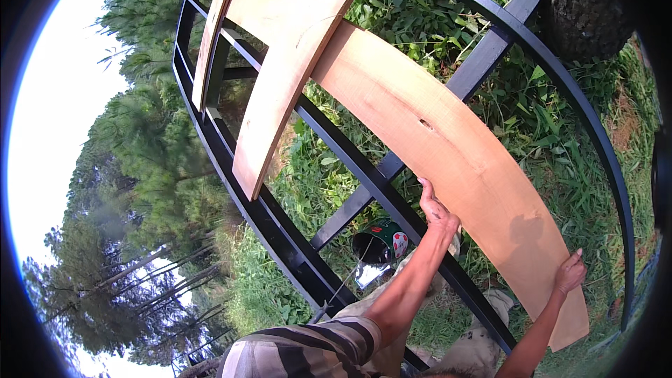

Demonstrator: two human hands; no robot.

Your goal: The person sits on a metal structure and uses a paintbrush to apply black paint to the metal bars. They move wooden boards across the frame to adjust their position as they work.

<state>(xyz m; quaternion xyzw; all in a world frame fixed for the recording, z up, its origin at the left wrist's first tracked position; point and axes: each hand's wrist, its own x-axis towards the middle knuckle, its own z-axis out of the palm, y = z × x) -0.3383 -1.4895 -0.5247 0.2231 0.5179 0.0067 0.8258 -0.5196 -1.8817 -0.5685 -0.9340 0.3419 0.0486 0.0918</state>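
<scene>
A long, light-brown wooden plank with a small dark knot hole lies slantwise over a black metal frame. Along its left edge, my left hand grips it, thumb pointing up and the other fingers hidden by the edge. My right hand holds the opposite edge near the lower end, its fingers curled at the rim. The plank's upper part passes beneath another wooden plank, which crosses it.
Black frame bars run around and under the boards. A narrow board lies at the upper left. Below the frame sits a dark green can in grass. A thick trunk stands at the upper right; trees fill the left.
</scene>
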